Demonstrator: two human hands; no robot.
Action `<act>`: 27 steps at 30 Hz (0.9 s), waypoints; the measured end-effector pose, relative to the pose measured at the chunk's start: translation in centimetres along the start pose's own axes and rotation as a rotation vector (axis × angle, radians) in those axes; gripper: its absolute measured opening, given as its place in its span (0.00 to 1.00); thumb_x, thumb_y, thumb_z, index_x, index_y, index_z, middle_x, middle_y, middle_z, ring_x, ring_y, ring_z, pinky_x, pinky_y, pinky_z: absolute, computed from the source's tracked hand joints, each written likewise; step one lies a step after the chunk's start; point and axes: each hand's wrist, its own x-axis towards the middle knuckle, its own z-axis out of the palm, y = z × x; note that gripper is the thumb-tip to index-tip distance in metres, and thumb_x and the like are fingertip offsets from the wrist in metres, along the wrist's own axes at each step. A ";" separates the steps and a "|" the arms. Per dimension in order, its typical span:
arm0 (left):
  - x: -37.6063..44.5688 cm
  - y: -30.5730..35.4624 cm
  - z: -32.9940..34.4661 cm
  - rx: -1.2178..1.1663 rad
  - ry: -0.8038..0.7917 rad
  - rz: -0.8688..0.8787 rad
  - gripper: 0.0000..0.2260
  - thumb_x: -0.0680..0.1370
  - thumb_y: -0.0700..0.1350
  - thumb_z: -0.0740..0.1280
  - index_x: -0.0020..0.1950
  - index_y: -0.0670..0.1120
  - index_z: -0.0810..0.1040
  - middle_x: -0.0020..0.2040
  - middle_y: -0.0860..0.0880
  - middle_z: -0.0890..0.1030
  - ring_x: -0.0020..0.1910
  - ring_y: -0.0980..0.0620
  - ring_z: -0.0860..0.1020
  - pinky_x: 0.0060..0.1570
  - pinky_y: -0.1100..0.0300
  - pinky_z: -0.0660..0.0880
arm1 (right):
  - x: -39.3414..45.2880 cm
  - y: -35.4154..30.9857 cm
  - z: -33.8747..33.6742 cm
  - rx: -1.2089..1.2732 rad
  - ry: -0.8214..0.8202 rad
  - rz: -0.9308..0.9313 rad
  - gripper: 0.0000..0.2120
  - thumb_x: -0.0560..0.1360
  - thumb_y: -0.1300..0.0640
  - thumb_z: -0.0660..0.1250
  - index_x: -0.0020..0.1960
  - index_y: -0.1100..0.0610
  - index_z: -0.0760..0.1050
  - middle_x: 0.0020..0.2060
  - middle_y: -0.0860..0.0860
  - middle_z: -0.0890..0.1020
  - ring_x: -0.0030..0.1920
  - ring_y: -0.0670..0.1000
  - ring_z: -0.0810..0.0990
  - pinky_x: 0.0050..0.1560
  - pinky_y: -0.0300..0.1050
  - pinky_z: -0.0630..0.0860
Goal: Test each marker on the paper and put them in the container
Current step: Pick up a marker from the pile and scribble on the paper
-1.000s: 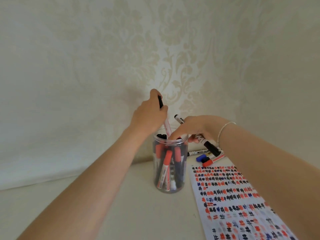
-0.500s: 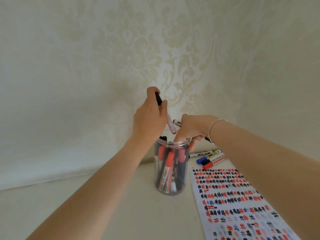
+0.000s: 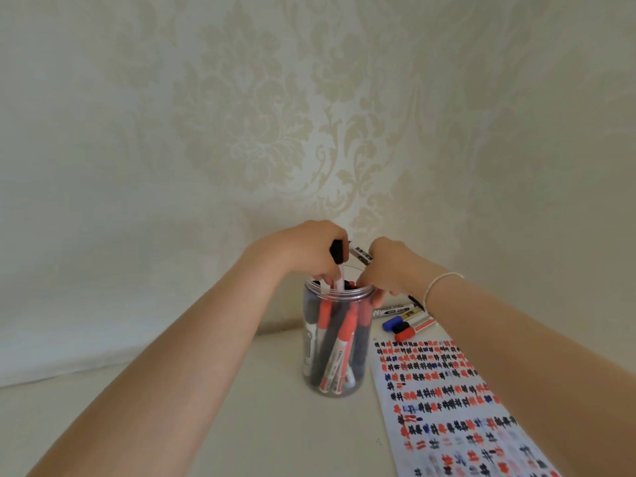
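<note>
Left grip: left hand point(image 3: 309, 251) pinching a black-capped marker point(image 3: 338, 266), tip now down inside the container point(image 3: 335, 342) mouth, lower than a second ago.
Right grip: right hand point(image 3: 385, 266) curled round a second marker point(image 3: 361, 253) at the rim.
Meaning: drop imminent, likely.
Outward: untested markers point(image 3: 407, 323) on counter point(image 3: 268, 425), beside paper point(image 3: 447, 404).

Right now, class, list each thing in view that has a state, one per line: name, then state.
Left hand: grips a black-capped marker, lowering into container.
Right hand: holds a second marker at the rim.
Clear container: upright, lidless, packed with markers.
Loose markers: capped, lying flat.
Paper: flat, covered in test marks.
</note>
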 end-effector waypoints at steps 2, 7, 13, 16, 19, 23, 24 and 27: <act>0.2 0.4 0.5 0.035 -0.071 -0.007 0.09 0.71 0.41 0.72 0.51 0.45 0.78 0.41 0.50 0.81 0.35 0.55 0.79 0.37 0.61 0.76 | 0.4 -0.1 0.6 -0.040 0.060 -0.028 0.12 0.75 0.62 0.66 0.38 0.57 0.64 0.37 0.56 0.78 0.38 0.54 0.80 0.29 0.40 0.71; 1.1 1.3 2.5 0.140 -0.230 -0.094 0.09 0.75 0.47 0.64 0.50 0.45 0.80 0.49 0.47 0.83 0.47 0.48 0.81 0.48 0.56 0.78 | 0.0 -0.2 0.8 0.041 0.057 0.027 0.12 0.78 0.62 0.62 0.37 0.59 0.65 0.31 0.55 0.77 0.28 0.50 0.77 0.24 0.39 0.69; 0.7 1.4 2.2 0.157 -0.045 -0.125 0.09 0.76 0.41 0.64 0.52 0.43 0.82 0.50 0.43 0.83 0.49 0.45 0.81 0.48 0.55 0.76 | -0.6 0.1 1.2 0.325 0.033 0.101 0.04 0.79 0.64 0.56 0.45 0.62 0.66 0.27 0.57 0.76 0.21 0.52 0.76 0.16 0.38 0.67; 0.5 2.3 2.5 0.159 -0.164 -0.139 0.10 0.75 0.48 0.66 0.51 0.46 0.83 0.46 0.47 0.83 0.44 0.47 0.81 0.46 0.55 0.77 | -0.3 0.3 2.0 0.352 0.129 0.088 0.06 0.78 0.64 0.56 0.41 0.60 0.64 0.36 0.57 0.75 0.26 0.54 0.76 0.20 0.40 0.68; 0.9 2.8 2.5 0.349 -0.030 -0.159 0.07 0.75 0.44 0.65 0.50 0.45 0.80 0.46 0.46 0.80 0.41 0.47 0.76 0.41 0.57 0.72 | 0.1 0.4 2.6 0.398 0.167 0.076 0.03 0.76 0.63 0.57 0.43 0.60 0.65 0.46 0.60 0.75 0.41 0.60 0.79 0.33 0.47 0.73; 0.8 3.8 2.8 0.581 0.003 -0.259 0.06 0.77 0.47 0.61 0.43 0.46 0.71 0.42 0.49 0.73 0.43 0.48 0.72 0.45 0.58 0.66 | 0.1 0.6 2.8 0.424 0.172 0.067 0.03 0.76 0.64 0.57 0.49 0.62 0.67 0.47 0.61 0.75 0.43 0.59 0.77 0.38 0.48 0.74; 0.8 3.9 2.7 0.589 -0.041 -0.274 0.06 0.78 0.48 0.60 0.44 0.46 0.71 0.42 0.49 0.73 0.43 0.48 0.72 0.45 0.59 0.67 | 0.0 0.6 2.8 0.419 0.176 0.066 0.05 0.76 0.64 0.57 0.51 0.63 0.68 0.48 0.62 0.76 0.43 0.58 0.75 0.35 0.46 0.71; 1.0 4.0 2.3 0.487 -0.095 -0.247 0.08 0.77 0.47 0.61 0.49 0.43 0.76 0.44 0.48 0.77 0.43 0.47 0.76 0.42 0.59 0.70 | -0.2 0.7 2.7 0.384 0.212 0.051 0.11 0.77 0.64 0.56 0.58 0.66 0.68 0.55 0.63 0.76 0.44 0.57 0.72 0.40 0.45 0.67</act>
